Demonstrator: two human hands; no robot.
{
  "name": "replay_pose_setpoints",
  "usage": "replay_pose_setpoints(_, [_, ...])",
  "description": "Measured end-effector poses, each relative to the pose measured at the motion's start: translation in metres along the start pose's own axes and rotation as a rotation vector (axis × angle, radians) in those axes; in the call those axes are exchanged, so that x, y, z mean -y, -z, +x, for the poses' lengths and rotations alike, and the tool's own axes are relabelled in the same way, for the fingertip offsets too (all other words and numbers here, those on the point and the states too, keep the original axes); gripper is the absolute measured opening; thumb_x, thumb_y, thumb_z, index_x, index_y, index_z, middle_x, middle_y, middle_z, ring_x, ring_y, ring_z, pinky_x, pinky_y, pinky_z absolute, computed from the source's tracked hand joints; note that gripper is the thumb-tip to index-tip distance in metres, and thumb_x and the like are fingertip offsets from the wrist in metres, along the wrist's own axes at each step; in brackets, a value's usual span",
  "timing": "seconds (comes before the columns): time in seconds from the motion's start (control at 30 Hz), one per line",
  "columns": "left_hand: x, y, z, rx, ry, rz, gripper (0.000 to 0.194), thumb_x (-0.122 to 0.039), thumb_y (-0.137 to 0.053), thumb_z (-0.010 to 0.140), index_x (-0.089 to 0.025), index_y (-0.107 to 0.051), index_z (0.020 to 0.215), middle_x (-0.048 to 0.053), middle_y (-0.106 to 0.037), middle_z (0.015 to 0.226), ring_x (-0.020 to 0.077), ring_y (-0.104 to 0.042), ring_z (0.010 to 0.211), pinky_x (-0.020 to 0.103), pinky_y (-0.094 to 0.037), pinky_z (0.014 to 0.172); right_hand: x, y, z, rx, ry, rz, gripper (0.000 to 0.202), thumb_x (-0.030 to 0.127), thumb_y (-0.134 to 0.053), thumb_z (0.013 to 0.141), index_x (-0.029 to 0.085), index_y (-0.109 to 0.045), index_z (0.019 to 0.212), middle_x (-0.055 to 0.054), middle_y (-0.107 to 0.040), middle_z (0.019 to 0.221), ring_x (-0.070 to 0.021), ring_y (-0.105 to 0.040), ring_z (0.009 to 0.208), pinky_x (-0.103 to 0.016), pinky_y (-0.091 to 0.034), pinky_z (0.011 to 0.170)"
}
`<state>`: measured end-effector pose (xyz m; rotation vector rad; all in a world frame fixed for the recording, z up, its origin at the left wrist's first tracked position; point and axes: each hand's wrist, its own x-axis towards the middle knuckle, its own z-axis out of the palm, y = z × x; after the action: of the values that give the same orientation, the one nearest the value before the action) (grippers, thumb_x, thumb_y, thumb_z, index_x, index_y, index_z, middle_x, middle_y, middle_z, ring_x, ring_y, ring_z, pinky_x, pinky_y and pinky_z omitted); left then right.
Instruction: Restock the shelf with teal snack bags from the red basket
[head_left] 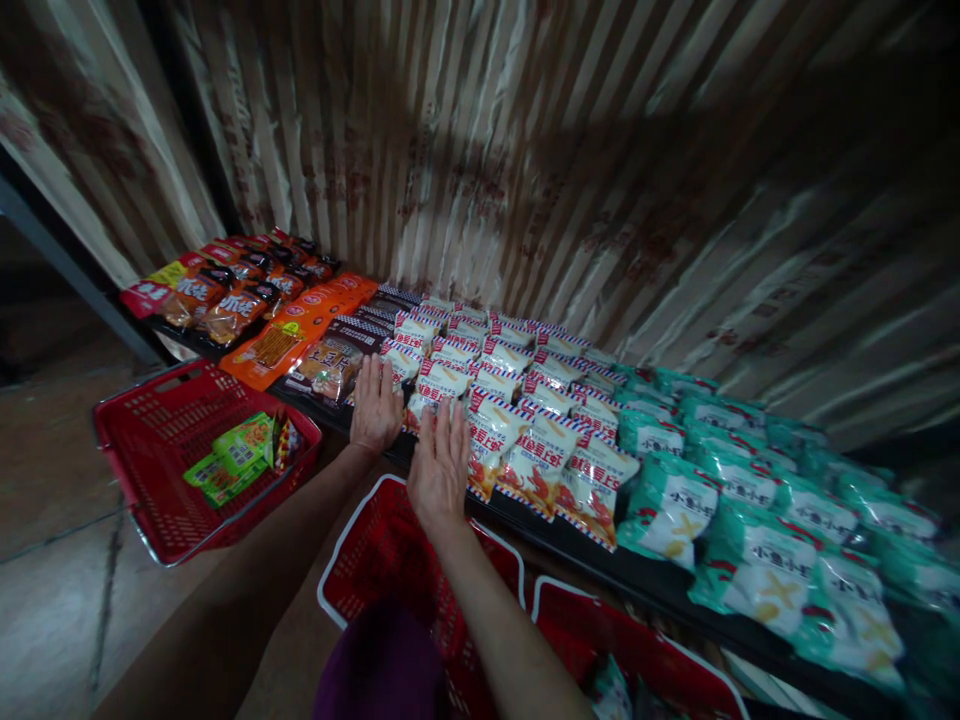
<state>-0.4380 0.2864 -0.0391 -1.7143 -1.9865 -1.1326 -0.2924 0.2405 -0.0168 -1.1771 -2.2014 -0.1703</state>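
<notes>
open air above packets (540,450), ridged backing (480,150) behind, baskets (154,440) below

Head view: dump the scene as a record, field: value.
left hand: open, between brown packs and white bags
right hand: open, at front-row white bags
contact: cannot tell
shelf ends: black-and-red packs left, green bags right
left red basket: holds green packets
backdrop: striped covering

Before you, white-and-red pillow-shaped plastic bags (536,455) and teal-and-white pillow-shaped plastic bags (772,565) look glossy and crinkled; the perforated red rectangular baskets (139,440) look like smooth plastic.
</notes>
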Motion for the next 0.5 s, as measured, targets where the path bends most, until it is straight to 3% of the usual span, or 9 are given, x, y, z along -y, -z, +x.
replay_pose_setpoints(0.1, [-0.001, 0.001, 0.0, -0.01, 0.003, 0.001, 0.054, -0.031, -0.032, 0.092, -0.004, -0.03, 0.139, 0.023, -0.024, 0.149, 0.029, -0.009, 0.142, 0.052, -0.022, 0.111, -0.01, 0.015, -0.019, -0.074, -0.091, -0.058, 0.065, 0.015, -0.04, 0.089, 0.022, -0.014, 0.148, -0.012, 0.0, 0.156, -0.0314, 0.002, 0.143, -0.057, -0.022, 0.108])
replay_pose_setpoints(0.2, [-0.002, 0.003, 0.001, -0.017, -0.006, 0.008, 0.053, -0.031, -0.034, 0.092, -0.006, -0.033, 0.138, 0.022, -0.026, 0.149, 0.0283, -0.01, 0.142, 0.052, -0.022, 0.111, -0.019, 0.021, -0.026, -0.098, -0.181, -0.091, 0.058, 0.022, -0.041, 0.09, 0.019, -0.024, 0.146, -0.012, 0.007, 0.156, -0.0347, 0.003, 0.142, -0.059, -0.021, 0.107])
replay_pose_setpoints(0.33, [-0.002, 0.005, 0.001, -0.015, -0.025, 0.017, 0.052, -0.031, -0.036, 0.091, -0.005, -0.036, 0.136, 0.024, -0.028, 0.147, 0.028, -0.01, 0.142, 0.052, -0.021, 0.112, -0.028, 0.016, -0.021, -0.058, -0.215, -0.078, 0.051, 0.025, -0.04, 0.091, 0.015, -0.035, 0.141, -0.013, 0.004, 0.156, -0.0341, 0.004, 0.142, -0.058, -0.021, 0.108])
replay_pose_setpoints(0.5, [-0.004, 0.005, 0.0, 0.003, -0.025, 0.015, 0.054, -0.032, -0.037, 0.09, -0.006, -0.036, 0.137, 0.024, -0.028, 0.148, 0.0288, -0.013, 0.142, 0.053, -0.022, 0.11, -0.036, 0.011, -0.013, -0.03, -0.194, -0.059, 0.051, 0.025, -0.039, 0.091, 0.011, -0.036, 0.14, -0.018, -0.008, 0.155, -0.0318, 0.002, 0.142, -0.057, -0.02, 0.109])
